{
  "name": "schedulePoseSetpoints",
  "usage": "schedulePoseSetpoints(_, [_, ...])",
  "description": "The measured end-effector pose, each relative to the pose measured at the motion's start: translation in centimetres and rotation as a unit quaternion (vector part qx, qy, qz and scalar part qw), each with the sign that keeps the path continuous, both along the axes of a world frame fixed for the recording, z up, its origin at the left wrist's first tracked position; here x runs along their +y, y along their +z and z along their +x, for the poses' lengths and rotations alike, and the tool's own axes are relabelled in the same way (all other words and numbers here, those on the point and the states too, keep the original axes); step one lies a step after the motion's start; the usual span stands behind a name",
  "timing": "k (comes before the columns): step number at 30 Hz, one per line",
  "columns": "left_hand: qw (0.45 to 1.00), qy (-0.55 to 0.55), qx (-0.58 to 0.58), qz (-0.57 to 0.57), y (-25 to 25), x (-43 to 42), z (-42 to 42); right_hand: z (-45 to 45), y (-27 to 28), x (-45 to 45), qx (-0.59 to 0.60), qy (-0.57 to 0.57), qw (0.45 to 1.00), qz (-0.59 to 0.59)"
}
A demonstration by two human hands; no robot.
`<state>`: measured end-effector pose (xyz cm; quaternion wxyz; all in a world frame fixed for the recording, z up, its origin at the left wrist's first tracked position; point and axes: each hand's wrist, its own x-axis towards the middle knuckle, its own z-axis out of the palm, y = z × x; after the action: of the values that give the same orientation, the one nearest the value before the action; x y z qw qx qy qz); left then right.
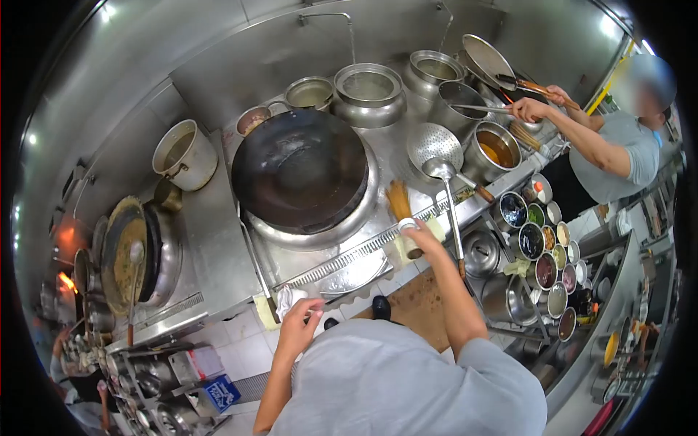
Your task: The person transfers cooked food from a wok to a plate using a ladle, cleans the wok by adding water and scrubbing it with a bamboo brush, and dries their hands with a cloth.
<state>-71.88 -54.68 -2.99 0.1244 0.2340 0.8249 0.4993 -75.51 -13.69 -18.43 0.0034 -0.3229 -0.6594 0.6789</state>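
Note:
My right hand (427,238) is closed round the handle of a bamboo wok brush (398,201), its bristles pointing toward the stove. Close to the stove's front edge is my left hand (297,328), with loosely bent fingers apart and nothing visible in them. Just beyond it lies a crumpled white cloth (290,296). A large dark wok (299,171) sits tilted on the burner ring, its inside bare and shiny. Right of the wok rest a perforated strainer (429,142) and a long-handled ladle (439,169).
Metal pots (368,109) line the stove's back under taps. At right, a co-worker (618,145) holds a pan and a long tool near a pot of brown liquid (483,151). Seasoning tubs (531,240) stand below. Another wok (127,254) and a pot (196,160) are left.

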Motion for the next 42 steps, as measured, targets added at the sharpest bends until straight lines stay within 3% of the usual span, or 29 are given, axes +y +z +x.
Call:
schedulePoseSetpoints(3, [0.997, 0.051, -0.057, -0.023, 0.0, -1.7, 0.5, 4.1, 11.2, -1.5, 0.121, -0.012, 0.976, -0.182])
schedulePoseSetpoints(4, [0.997, 0.056, -0.057, -0.022, -0.1, -2.2, 0.5, 4.4, 12.3, -1.7, 0.189, -0.005, 0.958, -0.215])
schedulePoseSetpoints(6, [0.997, 0.067, -0.027, -0.008, -0.5, -2.8, 0.5, 2.5, 10.8, -2.0, 0.188, -0.001, 0.968, -0.165])
schedulePoseSetpoints(8, [0.997, 0.071, -0.024, 0.000, -0.7, -3.0, 0.3, -1.9, 4.9, -2.8, 0.189, -0.119, 0.974, 0.037])
schedulePoseSetpoints(11, [0.998, 0.066, -0.019, -0.012, -0.8, -3.4, 0.6, -7.4, -9.8, -1.1, 0.142, 0.020, 0.923, 0.358])
schedulePoseSetpoints(12, [0.998, 0.059, -0.013, -0.036, -0.6, -3.5, 0.3, -7.3, -8.4, -1.2, 0.149, 0.025, 0.921, 0.359])
schedulePoseSetpoints(14, [0.996, 0.049, 0.054, -0.050, 0.6, -4.4, 0.3, -7.9, -2.0, -1.9, -0.008, 0.023, 0.971, 0.238])
schedulePoseSetpoints(15, [0.996, 0.089, 0.010, -0.009, 0.1, -4.9, 0.4, -7.9, 1.3, -2.6, 0.056, 0.005, 0.949, 0.311])
schedulePoseSetpoints(16, [0.994, 0.106, 0.009, -0.010, -0.4, -5.5, 0.6, -8.3, 3.8, -2.9, 0.063, -0.007, 0.952, 0.298])
schedulePoseSetpoints(18, [0.983, 0.182, -0.025, -0.013, -1.2, -6.3, 1.0, -10.1, 5.9, -1.5, 0.261, 0.084, 0.886, 0.374])
schedulePoseSetpoints(19, [0.982, 0.186, -0.015, -0.037, -1.1, -6.4, 1.3, -10.4, 10.0, -1.7, 0.177, 0.159, 0.891, 0.387])
schedulePoseSetpoints(20, [0.980, 0.194, -0.011, -0.037, -1.2, -6.6, 1.5, -10.5, 14.9, -3.1, 0.029, 0.210, 0.845, 0.491])
schedulePoseSetpoints(22, [0.982, 0.184, 0.021, -0.043, -1.2, -6.8, 1.8, -12.7, 18.9, -4.3, -0.010, 0.324, 0.724, 0.610])
schedulePoseSetpoints(23, [0.980, 0.195, 0.007, -0.045, -0.7, -6.7, 2.0, -14.3, 20.3, -5.7, 0.003, 0.327, 0.721, 0.611])
schedulePoseSetpoints(25, [0.979, 0.194, 0.015, -0.057, -0.8, -6.8, 2.2, -17.4, 22.5, -9.4, 0.004, 0.437, 0.646, 0.626])
schedulePoseSetpoints(27, [0.979, 0.196, 0.005, -0.058, -0.6, -6.7, 2.3, -22.5, 20.2, -12.5, -0.017, 0.473, 0.623, 0.623])
schedulePoseSetpoints(31, [0.983, 0.172, 0.024, -0.056, -1.3, -7.1, 2.7, -27.6, 16.1, -18.0, 0.034, 0.366, 0.714, 0.596])
schedulePoseSetpoints(34, [0.983, 0.162, 0.014, -0.085, -1.7, -10.1, 3.5, -24.7, 14.8, -19.5, 0.045, 0.433, 0.702, 0.564])
schedulePoseSetpoints(35, [0.975, 0.203, 0.016, -0.087, -2.3, -11.6, 4.2, -22.3, 17.5, -19.4, -0.005, 0.470, 0.712, 0.522])
schedulePoseSetpoints(37, [0.965, 0.248, 0.018, -0.086, -3.1, -14.7, 5.4, -20.9, 16.5, -15.6, -0.007, 0.507, 0.663, 0.551])
schedulePoseSetpoints(38, [0.952, 0.289, 0.019, -0.096, -3.2, -16.3, 6.0, -20.5, 19.5, -14.7, -0.071, 0.537, 0.633, 0.553])
schedulePoseSetpoints(39, [0.938, 0.330, 0.019, -0.107, -3.2, -17.2, 6.0, -21.9, 18.9, -12.8, -0.077, 0.517, 0.608, 0.598])
schedulePoseSetpoints(40, [0.937, 0.333, 0.018, -0.106, -3.2, -17.7, 5.6, -23.9, 17.6, -12.4, -0.076, 0.518, 0.606, 0.599])
schedulePoseSetpoints(42, [0.935, 0.334, 0.043, -0.114, -2.7, -18.2, 4.9, -28.1, 14.6, -11.8, -0.049, 0.391, 0.673, 0.626])
